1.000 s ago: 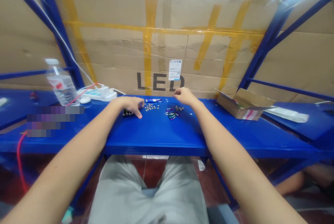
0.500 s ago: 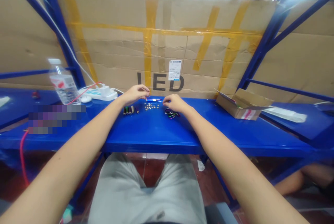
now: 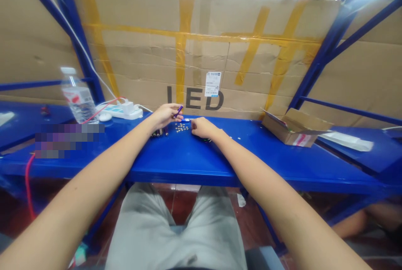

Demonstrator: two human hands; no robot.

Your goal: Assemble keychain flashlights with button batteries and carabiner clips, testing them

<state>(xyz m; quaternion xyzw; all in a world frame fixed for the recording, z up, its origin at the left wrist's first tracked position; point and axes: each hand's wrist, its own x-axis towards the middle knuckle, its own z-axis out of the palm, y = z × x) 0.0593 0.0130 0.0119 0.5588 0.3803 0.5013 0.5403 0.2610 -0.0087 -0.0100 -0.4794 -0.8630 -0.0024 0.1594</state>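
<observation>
My left hand (image 3: 167, 115) is closed around a small purple tube (image 3: 178, 111), held tilted just above the table. A blue tube-like piece (image 3: 186, 120) lies on the table between my two hands. Curled fingers on my right hand (image 3: 203, 128) hover beside that piece; what they hold, if anything, is hidden. Below and between the hands several tiny shiny metal parts (image 3: 182, 128) are scattered. A row of short dark tubes (image 3: 161, 133) sits under my left wrist, partly covered. Dark looped pieces (image 3: 206, 139) show only slightly beneath my right hand.
An open cardboard box (image 3: 293, 129) stands at the right of the blue table (image 3: 188, 161). At the left are a water bottle (image 3: 79, 100) and a white power strip (image 3: 124, 111) with cables. A large cardboard sheet (image 3: 141, 60) walls off the back. Another person's limb (image 3: 354, 221) shows low right.
My left hand has picked up the purple tube and lifted it. My right hand has shifted slightly left, from above the looped pieces toward the blue piece.
</observation>
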